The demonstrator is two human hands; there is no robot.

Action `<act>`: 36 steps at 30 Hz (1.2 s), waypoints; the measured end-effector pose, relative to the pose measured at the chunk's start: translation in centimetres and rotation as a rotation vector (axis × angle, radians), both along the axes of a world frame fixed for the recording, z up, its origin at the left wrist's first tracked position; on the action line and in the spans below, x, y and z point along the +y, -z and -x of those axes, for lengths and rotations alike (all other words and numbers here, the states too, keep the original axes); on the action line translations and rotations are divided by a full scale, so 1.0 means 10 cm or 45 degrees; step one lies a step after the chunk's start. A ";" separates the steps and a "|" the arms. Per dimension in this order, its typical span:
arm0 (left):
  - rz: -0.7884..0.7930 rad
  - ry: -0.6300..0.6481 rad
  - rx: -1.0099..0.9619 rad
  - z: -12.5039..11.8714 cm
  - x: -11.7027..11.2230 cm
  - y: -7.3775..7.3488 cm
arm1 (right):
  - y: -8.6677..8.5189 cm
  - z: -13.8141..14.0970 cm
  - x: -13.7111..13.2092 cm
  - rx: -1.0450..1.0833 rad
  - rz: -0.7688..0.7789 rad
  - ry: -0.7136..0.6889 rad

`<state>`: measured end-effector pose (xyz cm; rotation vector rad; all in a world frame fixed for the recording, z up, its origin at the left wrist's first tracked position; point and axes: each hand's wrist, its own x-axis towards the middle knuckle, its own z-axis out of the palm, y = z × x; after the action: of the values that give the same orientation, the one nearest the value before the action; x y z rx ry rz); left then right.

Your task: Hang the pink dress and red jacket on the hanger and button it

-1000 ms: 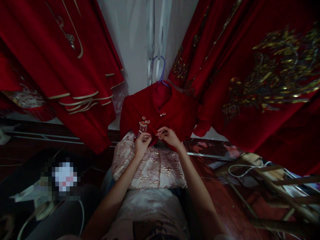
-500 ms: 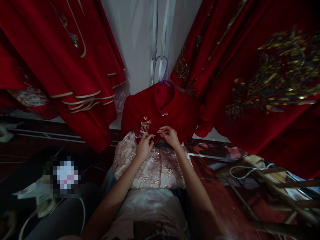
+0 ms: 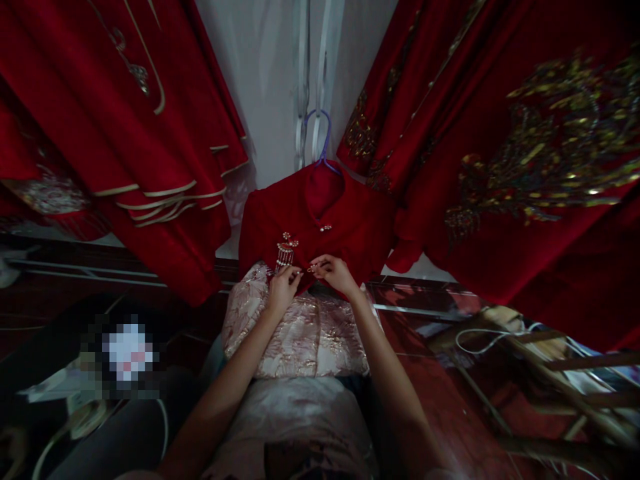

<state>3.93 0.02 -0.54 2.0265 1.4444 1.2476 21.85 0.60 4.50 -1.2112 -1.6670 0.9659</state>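
Observation:
A red jacket (image 3: 265,207) hangs on a purple hanger (image 3: 325,137) in front of me. Its chest carries a flower-shaped beaded ornament with a tassel (image 3: 285,250) and a small beaded fastener (image 3: 325,228). At the jacket's lower front, my left hand (image 3: 284,288) is closed in a pinch on something small, perhaps a bead or fabric edge, too tiny to tell. Just right of it, my right hand (image 3: 337,273) pinches a small beaded loop (image 3: 311,269). The two sets of fingertips are close but apart. Shiny pale brocade cloth (image 3: 300,340) lies under my forearms.
Red garments (image 3: 175,140) with pale trim hang at left. More red garments (image 3: 480,260) with gold sequins hang at right. A wooden frame (image 3: 540,360) with a white cable stands low right. A partly blurred-out device (image 3: 127,352) and cables lie low left.
My right hand has moved slightly down and left with the loop, nearer the left fingertips. The left hand stays almost in place on the jacket. The whole view has shifted a little.

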 end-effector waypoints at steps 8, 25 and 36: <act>0.286 0.028 -0.489 0.00 0.07 0.12 | 0.14 0.28 -0.02 -0.150 -0.122 0.071; 0.363 0.090 -0.695 0.10 0.15 0.25 | 0.23 0.41 -0.09 -0.238 -0.339 0.208; 0.129 -0.052 -0.547 0.02 0.06 0.16 | 0.01 0.03 -0.02 -0.158 -0.088 0.255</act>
<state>3.74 0.63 -2.17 1.5468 1.3122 1.4814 21.57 0.38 4.37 -1.3852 -1.6237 0.7180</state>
